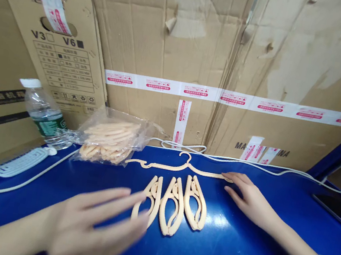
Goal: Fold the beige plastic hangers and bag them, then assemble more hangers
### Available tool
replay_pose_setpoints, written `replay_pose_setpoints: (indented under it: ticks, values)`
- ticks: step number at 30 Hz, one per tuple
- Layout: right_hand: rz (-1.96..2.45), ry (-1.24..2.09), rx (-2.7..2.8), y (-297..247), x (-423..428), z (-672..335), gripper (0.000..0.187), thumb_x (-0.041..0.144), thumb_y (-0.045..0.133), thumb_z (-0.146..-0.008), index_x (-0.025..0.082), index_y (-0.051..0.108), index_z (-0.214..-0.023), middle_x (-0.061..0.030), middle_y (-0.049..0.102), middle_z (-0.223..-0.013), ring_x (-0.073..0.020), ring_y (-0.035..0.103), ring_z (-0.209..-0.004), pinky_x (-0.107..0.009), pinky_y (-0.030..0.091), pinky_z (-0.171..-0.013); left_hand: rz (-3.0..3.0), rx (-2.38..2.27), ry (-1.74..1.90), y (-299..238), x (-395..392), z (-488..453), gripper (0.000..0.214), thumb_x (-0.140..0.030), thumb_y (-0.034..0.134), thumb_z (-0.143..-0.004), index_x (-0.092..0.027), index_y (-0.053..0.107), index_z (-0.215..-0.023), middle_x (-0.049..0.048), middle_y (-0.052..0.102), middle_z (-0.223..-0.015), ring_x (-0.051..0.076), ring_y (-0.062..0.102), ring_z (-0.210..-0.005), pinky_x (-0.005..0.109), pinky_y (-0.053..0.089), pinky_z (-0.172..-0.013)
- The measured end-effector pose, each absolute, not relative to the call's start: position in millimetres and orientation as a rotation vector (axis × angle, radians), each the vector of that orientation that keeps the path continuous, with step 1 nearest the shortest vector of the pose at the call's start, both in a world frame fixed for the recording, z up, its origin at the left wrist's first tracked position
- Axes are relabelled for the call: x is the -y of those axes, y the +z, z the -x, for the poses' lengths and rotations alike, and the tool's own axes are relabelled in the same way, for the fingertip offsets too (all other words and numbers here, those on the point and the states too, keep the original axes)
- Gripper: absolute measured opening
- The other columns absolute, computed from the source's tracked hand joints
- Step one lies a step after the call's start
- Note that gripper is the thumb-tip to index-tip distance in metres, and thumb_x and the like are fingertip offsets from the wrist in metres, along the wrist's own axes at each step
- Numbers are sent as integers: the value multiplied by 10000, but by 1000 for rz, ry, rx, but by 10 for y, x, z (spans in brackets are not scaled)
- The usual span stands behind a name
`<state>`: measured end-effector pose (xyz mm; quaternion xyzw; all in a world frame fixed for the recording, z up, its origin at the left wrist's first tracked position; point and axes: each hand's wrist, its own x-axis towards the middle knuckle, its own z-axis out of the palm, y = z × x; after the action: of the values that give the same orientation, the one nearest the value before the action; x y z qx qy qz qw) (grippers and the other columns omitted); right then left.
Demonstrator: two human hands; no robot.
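An unfolded cream plastic hanger [170, 165] lies flat on the blue table, its hook pointing away from me. The fingers of my right hand [246, 196] rest on its right end, with the thumb held apart. In front of it lie three folded hangers: a left one [156, 204], a middle one [172, 207] and a right one [196, 203]. Blurred by motion, my left hand [90, 223] reaches in with fingers stretched and spread, partly covering the left folded hanger. Whether it touches that hanger I cannot tell.
A clear bag of folded hangers [109, 138] sits at the back left, beside a water bottle [44, 114]. A pale hairbrush [19, 162] lies at the left. Cardboard [171, 48] walls the back, with a white cable [249, 164] along its foot. A dark flat device [340, 214] lies far right.
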<state>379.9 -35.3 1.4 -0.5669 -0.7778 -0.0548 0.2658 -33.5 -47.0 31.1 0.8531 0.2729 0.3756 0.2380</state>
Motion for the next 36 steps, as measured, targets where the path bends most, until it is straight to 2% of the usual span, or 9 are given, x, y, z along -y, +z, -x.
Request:
replay_pose_setpoints:
  ticks: [1, 3, 6, 9, 12, 15, 19, 26, 36]
  values:
    - [1539, -159, 2113, -21, 339, -3805, 349, 314, 443, -944, 158, 585, -1222, -152, 641, -1213, -288, 585, -1148, -502, 478, -996, -2423, -691, 1007, 336, 387, 291, 347, -159, 585, -860, -343, 666, -1142, -15, 700, -1143, 243, 578, -1191, 452, 381, -1096]
    - [1566, -173, 2141, -80, 321, -3810, 401, 318, 421, -957, 140, 538, -1296, -169, 594, -1297, -299, 528, -1237, -514, 437, -1043, -2783, -619, 959, 366, 270, 214, 487, -79, 503, -854, -286, 580, -1288, 32, 627, -1298, 254, 528, -1257, 436, 409, -1070]
    - [1608, -166, 2189, -116, 317, -3800, 440, 324, 400, -969, 146, 483, -1362, -169, 545, -1363, -310, 479, -1289, -525, 413, -1059, -2855, -760, 935, 342, 258, 127, 457, -97, 461, -884, -248, 543, -1307, 70, 582, -1344, 237, 522, -1258, 397, 458, -1032]
    - [1632, -161, 2198, -83, 324, -3763, 414, 318, 395, -969, 173, 508, -1340, -159, 577, -1302, -304, 539, -1199, -514, 444, -1009, -2642, -886, 898, 270, 346, 64, 370, -171, 465, -909, -270, 556, -1254, 64, 587, -1317, 214, 561, -1212, 355, 484, -1007]
    - [1645, -146, 2179, -16, 328, -3715, 357, 308, 415, -959, 193, 566, -1262, -141, 628, -1144, -288, 594, -1033, -486, 494, -893, -2443, -946, 930, 223, 375, 26, 291, -220, 472, -925, -291, 584, -1183, 42, 598, -1291, 203, 581, -1184, 331, 486, -995]
    - [1617, -61, 2180, 51, 326, -3674, 250, 292, 432, -953, 190, 632, -1064, -113, 641, -988, -259, 593, -902, -435, 504, -799, -2332, -948, 1033, 224, 322, 8, 243, -234, 481, -929, -290, 608, -1128, 31, 619, -1251, 202, 583, -1171, 328, 480, -988]
    - [1567, 54, 2159, 125, 348, -3633, 193, 285, 456, -929, 195, 587, -818, -86, 628, -866, -222, 581, -809, -374, 497, -730, -2295, -904, 1138, 246, 223, 2, 228, -213, 500, -921, -277, 616, -1107, 27, 651, -1180, 193, 603, -1122, 317, 479, -975]
    - [1663, 222, 2105, 309, 574, -3624, 221, 387, 448, -949, 217, 536, -840, -16, 644, -731, -148, 570, -599, -264, 460, -550, -2161, -957, 1053, 249, 125, 0, 229, -235, 494, -933, -241, 614, -1128, 58, 658, -1161, 224, 604, -1106, 356, 501, -947]
    - [1559, -165, 1828, 582, 795, -3893, 261, 520, 536, -870, 269, 562, -803, -40, 663, -698, -187, 613, -531, -271, 486, -418, -1679, -936, 907, 326, 109, -71, 276, -351, 558, -883, -216, 625, -1113, 79, 659, -1182, 247, 592, -1156, 413, 465, -1033]
